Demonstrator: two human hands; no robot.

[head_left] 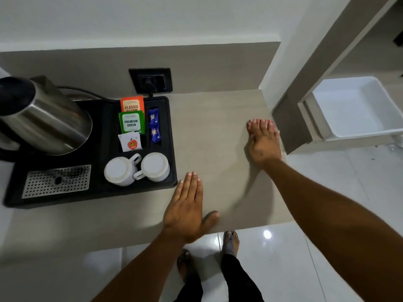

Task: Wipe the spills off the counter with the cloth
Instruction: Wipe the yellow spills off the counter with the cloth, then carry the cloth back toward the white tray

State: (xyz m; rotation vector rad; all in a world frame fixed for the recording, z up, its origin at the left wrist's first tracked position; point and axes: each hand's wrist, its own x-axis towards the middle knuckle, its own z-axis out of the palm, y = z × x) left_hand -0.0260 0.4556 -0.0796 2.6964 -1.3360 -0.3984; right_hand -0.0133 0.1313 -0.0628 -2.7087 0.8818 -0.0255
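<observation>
The beige counter point(216, 131) runs from the wall to the front edge. My left hand point(185, 210) lies flat on it, palm down, near the front edge and just right of the black tray. My right hand point(263, 142) is also flat and palm down, close to the counter's right edge, with its fingers stretched toward the wall. Neither hand holds anything. No cloth is in view. I cannot make out any spill on the counter surface.
A black tray point(98, 192) on the left carries a steel kettle point(45, 118), two upturned white cups point(137, 168), tea sachets point(132, 120) and a drip grate point(56, 180). A wall socket point(150, 80) sits behind it. A white bin point(353, 110) stands on the floor at right.
</observation>
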